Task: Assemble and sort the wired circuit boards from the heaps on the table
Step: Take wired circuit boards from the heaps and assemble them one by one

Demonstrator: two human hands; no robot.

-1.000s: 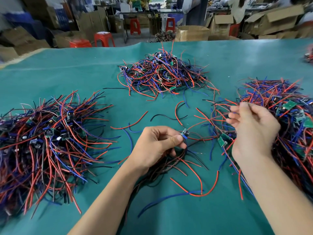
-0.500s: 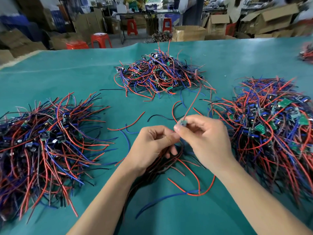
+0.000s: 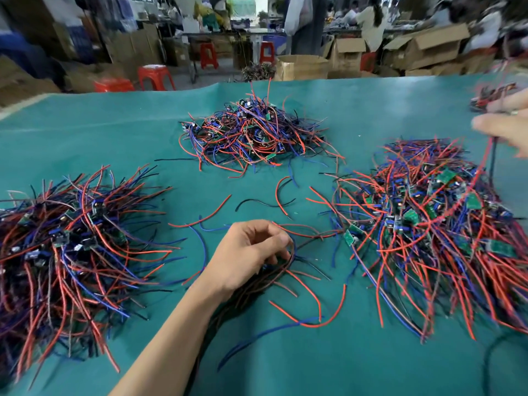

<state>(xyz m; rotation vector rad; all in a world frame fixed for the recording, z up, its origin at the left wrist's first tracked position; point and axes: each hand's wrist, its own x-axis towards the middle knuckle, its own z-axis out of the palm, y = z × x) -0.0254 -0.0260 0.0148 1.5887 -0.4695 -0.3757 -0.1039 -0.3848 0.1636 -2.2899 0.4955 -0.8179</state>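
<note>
Heaps [image 3: 251,135] ring left hand [image 3: 245,252]

Three large heaps of wired circuit boards lie on the green table [image 3: 371,104]: one at left [image 3: 65,244], one at centre back [image 3: 251,135], one at right [image 3: 428,232]. A fourth, smaller cluster [image 3: 488,98] shows blurred at the far right edge. Two bare hands are visible, left [image 3: 245,252] and right [image 3: 505,124]. Four red stools [image 3: 155,77] stand behind.

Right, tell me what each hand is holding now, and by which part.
The left hand grips a bundle of dark brown and black wires near its upper end. The blurred right hand pinches thin red and dark wires at their top; they hang to the right-hand heap.
</note>
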